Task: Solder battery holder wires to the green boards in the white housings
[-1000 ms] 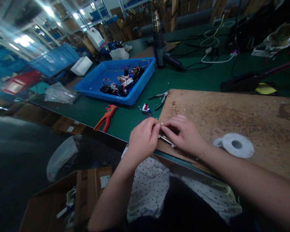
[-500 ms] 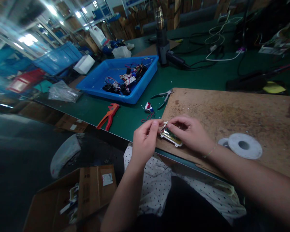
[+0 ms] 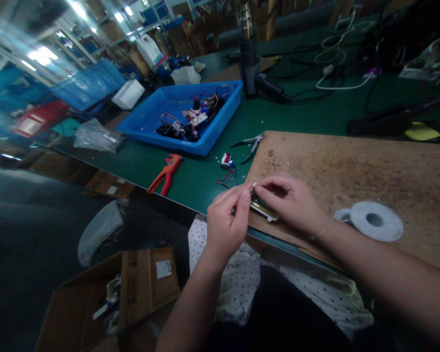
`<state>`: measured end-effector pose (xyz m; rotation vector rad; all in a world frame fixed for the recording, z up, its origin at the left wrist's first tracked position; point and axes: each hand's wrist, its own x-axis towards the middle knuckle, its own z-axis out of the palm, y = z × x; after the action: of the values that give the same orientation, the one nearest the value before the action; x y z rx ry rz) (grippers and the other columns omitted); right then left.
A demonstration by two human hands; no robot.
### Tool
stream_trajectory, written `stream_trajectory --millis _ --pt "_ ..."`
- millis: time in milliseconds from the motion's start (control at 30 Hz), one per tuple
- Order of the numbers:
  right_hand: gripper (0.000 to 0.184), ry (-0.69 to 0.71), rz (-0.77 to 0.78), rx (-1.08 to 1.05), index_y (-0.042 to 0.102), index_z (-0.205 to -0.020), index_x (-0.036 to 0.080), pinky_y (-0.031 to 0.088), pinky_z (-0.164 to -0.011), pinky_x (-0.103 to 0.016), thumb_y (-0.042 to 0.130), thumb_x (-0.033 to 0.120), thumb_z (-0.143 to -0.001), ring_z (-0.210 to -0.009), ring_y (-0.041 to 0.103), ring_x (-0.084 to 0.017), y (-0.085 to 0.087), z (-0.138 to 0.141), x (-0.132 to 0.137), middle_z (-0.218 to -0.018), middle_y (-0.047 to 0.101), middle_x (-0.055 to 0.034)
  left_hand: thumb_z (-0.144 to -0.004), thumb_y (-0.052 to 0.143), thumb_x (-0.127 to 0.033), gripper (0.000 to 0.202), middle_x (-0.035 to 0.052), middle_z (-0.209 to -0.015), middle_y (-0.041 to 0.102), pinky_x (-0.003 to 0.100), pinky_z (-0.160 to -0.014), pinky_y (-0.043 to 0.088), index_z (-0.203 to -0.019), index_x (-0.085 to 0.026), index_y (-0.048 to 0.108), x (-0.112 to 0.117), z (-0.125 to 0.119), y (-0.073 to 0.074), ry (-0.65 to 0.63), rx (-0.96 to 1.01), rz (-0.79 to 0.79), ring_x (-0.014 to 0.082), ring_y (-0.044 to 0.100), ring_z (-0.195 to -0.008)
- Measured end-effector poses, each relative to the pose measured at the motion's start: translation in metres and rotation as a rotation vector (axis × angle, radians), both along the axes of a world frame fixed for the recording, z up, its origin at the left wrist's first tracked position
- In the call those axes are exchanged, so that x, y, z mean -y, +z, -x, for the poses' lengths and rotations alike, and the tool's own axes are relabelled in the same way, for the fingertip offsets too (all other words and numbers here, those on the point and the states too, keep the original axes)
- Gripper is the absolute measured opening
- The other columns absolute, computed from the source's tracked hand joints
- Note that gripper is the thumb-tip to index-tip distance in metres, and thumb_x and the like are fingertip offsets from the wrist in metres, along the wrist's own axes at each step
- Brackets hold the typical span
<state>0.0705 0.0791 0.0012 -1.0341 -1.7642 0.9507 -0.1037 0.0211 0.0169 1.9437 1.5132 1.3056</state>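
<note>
My left hand [image 3: 227,220] and my right hand [image 3: 291,203] meet at the near edge of a brown work board [image 3: 352,171]. Between them is a small circuit board [image 3: 264,209] with a pale frame. My right hand curls over it and grips it. The thumb and forefinger of my left hand pinch something tiny at the board's left corner; I cannot make out what. Thin red wires [image 3: 225,178] lie on the green mat just beyond my left hand, beside a small red and white part [image 3: 226,160].
A blue tray [image 3: 146,122] with wired parts, red wire strippers [image 3: 165,173] and small pliers [image 3: 250,144] lie on the green bench [image 3: 315,117]. White tape rolls [image 3: 376,221] sit on the board at right. An upright tool [image 3: 247,49] and cables stand behind. An open carton [image 3: 106,293] sits below.
My right hand has tilted the circuit board up so its edge shows. My left hand has drawn back slightly toward me, still pinching at the board's corner.
</note>
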Motion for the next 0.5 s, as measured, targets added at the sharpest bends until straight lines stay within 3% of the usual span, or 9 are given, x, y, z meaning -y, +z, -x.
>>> stream_trajectory --millis 200,333,433,500 --pt "0.016 -0.003 0.004 -0.010 0.080 -0.088 0.022 0.049 -0.079 -0.034 0.069 0.034 -0.092 -0.081 0.068 -0.017 0.001 0.001 0.000 -0.086 0.078 -0.0024 -0.108 0.054 -0.028 0.029 0.0083 -0.125 0.079 0.041 -0.105 0.059 -0.122 -0.020 0.077 0.002 -0.002 -0.003 -0.005 -0.007 0.007 0.0211 0.074 -0.117" --pt "0.019 -0.006 0.045 -0.023 0.080 -0.088 0.023 0.048 -0.075 -0.034 0.068 0.037 -0.092 -0.079 0.067 -0.017 0.001 0.001 0.000 -0.085 0.078 -0.0032 -0.109 0.050 -0.030 0.034 0.0090 -0.136 0.074 0.044 -0.111 0.055 -0.134 -0.021 0.072 0.002 0.005 -0.004 -0.001 -0.058 0.018 0.0220 0.070 -0.126" --pt "0.020 -0.024 0.077 -0.019 0.080 -0.088 0.022 0.049 -0.075 -0.034 0.069 0.039 -0.091 -0.079 0.067 -0.017 0.001 0.001 0.001 -0.085 0.078 -0.0040 -0.109 0.048 -0.036 0.040 0.0098 -0.143 0.070 0.047 -0.113 0.053 -0.141 -0.021 0.066 -0.010 0.039 -0.003 0.138 -0.189 -0.002 0.0249 0.066 -0.132" --pt "0.020 -0.031 0.090 -0.014 0.080 -0.087 0.022 0.049 -0.075 -0.034 0.070 0.039 -0.090 -0.080 0.067 -0.017 0.002 0.001 0.001 -0.086 0.078 -0.0045 -0.106 0.050 -0.040 0.048 0.0108 -0.155 0.059 0.050 -0.119 0.047 -0.149 -0.021 0.058 -0.025 0.078 -0.001 0.293 -0.395 0.108 0.0285 0.057 -0.143"
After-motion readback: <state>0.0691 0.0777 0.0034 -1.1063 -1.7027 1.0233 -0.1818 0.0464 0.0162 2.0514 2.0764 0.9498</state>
